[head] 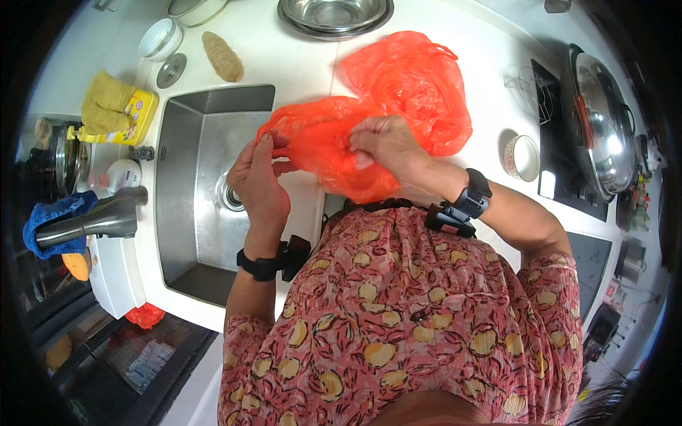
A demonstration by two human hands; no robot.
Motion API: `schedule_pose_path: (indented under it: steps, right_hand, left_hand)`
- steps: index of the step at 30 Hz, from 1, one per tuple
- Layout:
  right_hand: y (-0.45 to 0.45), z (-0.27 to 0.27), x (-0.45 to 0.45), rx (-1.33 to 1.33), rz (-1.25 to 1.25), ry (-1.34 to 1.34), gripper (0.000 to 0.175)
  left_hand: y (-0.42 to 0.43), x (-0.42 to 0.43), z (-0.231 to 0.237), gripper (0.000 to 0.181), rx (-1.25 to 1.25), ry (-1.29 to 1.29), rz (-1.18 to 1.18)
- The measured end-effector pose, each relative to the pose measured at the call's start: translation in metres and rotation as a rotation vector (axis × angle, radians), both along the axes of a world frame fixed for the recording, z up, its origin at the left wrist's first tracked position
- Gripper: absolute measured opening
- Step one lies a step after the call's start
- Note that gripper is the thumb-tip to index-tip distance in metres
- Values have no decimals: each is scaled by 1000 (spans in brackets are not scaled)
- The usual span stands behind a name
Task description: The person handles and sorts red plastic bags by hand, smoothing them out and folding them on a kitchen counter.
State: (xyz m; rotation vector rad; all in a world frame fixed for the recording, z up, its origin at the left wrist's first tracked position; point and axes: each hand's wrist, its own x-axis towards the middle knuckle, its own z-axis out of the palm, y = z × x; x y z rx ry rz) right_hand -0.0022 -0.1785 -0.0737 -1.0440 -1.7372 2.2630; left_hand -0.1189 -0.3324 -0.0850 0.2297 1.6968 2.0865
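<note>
A thin red plastic bag [325,128] is stretched between my two hands, near the right edge of the steel sink [213,160]. My left hand [261,175] pinches its left edge between thumb and fingers, over the sink. Bent at the fingertips, my right hand [391,146] grips the bag's gathered film farther right. Behind it, a second crumpled heap of red plastic bag [421,90] lies on the white counter; whether the two are joined, I cannot tell. Both wrists wear black straps with small devices.
Stacked steel basins [335,16] stand at the back, with a loofah [222,56] and a metal lid [171,70] to their left. A grey faucet [96,218] draped with a blue cloth [58,223] is left of the sink. On the right are a patterned cup [522,158] and a lidded wok [602,122].
</note>
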Motion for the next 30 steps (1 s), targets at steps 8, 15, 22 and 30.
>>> schedule_pose_path:
  steps: [8,15,22,30]
  right_hand:
    - [38,23,23,1201,50,59,23]
    - [37,25,63,1355,518,-427,52]
    - [36,28,63,906,403,-295,26]
    - [4,23,11,1500,597,235,23]
  left_hand:
    - [-8,-1,30,24,6,67,-116]
    - [-10,-3,39,19,5,165,-96]
    - [-14,-14,42,21,0,212,-150]
    - [-13,-9,50,16,138,80,-137]
